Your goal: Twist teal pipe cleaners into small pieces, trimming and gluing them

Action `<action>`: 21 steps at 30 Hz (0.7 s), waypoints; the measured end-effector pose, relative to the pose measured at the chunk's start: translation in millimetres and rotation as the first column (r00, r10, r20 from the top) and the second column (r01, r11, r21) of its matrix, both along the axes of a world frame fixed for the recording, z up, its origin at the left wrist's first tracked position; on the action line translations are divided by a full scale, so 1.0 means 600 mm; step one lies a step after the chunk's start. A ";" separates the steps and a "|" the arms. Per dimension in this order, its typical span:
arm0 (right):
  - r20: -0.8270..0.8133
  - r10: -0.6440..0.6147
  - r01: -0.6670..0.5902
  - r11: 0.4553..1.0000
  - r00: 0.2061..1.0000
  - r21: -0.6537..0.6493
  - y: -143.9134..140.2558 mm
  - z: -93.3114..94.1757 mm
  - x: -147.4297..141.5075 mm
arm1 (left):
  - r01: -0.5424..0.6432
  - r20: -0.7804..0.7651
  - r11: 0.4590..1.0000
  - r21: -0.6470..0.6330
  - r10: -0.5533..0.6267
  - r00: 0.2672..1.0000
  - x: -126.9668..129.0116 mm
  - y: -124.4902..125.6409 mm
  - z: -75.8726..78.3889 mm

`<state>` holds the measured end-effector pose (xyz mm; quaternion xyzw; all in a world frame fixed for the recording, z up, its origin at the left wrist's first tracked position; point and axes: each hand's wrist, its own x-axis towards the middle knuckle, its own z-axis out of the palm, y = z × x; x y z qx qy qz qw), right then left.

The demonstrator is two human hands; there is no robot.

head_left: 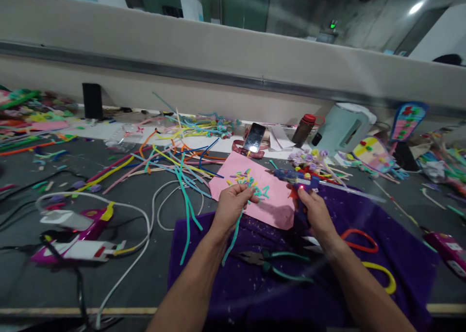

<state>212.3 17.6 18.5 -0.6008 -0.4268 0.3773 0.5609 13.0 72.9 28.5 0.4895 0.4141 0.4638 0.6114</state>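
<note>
My left hand (pixel 233 205) is closed in a pinch over the pink sheet (pixel 278 213). From it hangs a teal pipe cleaner (pixel 236 236); the fingertips partly hide the held end. Short cut pieces of pipe cleaner (pixel 262 192), teal, yellow and purple, lie on the sheet by those fingers. My right hand (pixel 317 209) is wrapped round the handle of a blue glue gun (pixel 295 177), its nozzle toward the left hand. A clear glue stick (pixel 353 190) sticks out of the gun's back. Pliers (pixel 271 261) and scissors (pixel 380 271) lie on the purple cloth (pixel 255 295) below.
Long pipe cleaners (pixel 178 164) sprawl left of the sheet. Power strips (pixel 85 235) with a white cable (pixel 147 235) occupy the left side. A phone (pixel 255 138), a brown bottle (pixel 304 130) and a pale green kettle (pixel 344 125) stand along the back by the partition (pixel 218 45).
</note>
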 end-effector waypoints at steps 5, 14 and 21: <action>-0.125 -0.048 0.027 0.985 0.991 -0.171 0.063 -0.027 0.002 | 0.142 0.134 0.982 -0.126 -0.125 0.983 -0.002 -0.003 0.004; 0.300 0.129 -0.070 0.978 0.945 -0.198 0.089 -0.033 0.014 | 0.199 0.201 0.968 -0.156 -0.166 0.965 -0.007 -0.005 0.008; 0.324 0.203 -0.230 0.972 0.924 0.046 0.032 0.053 -0.020 | 0.247 0.170 0.963 -0.111 -0.227 0.959 -0.004 -0.012 0.010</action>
